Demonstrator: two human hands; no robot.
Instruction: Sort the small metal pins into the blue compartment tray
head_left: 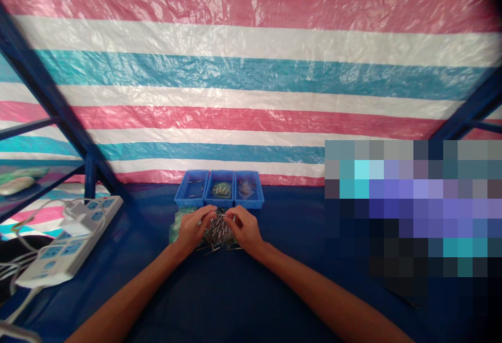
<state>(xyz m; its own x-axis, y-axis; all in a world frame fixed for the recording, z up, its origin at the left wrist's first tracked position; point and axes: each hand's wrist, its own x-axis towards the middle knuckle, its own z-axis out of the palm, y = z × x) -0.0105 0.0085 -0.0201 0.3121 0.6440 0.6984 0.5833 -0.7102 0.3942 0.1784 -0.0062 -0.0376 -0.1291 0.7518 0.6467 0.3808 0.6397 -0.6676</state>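
A pile of small, thin metal pins [218, 232] lies on the dark blue table, with a few pins strewn at its front edge. At the left of the pile is my left hand [193, 227], thumb and fingertips pinched together; what they hold is too small to make out. My right hand [246, 229] is over the pile's right side, its fingertips closed on a thin metal pin that points left toward the other hand. Green plastic wrapping [176, 226] shows beside and partly behind my left hand.
Behind the pile stand three blue bins: the left bin [180, 196] with a few thin rods, the middle bin [220, 203] with a greenish packet, the right bin [257, 202] with clear plastic bags. A white power strip [74, 249] with cables lies at left. The right side is pixelated.
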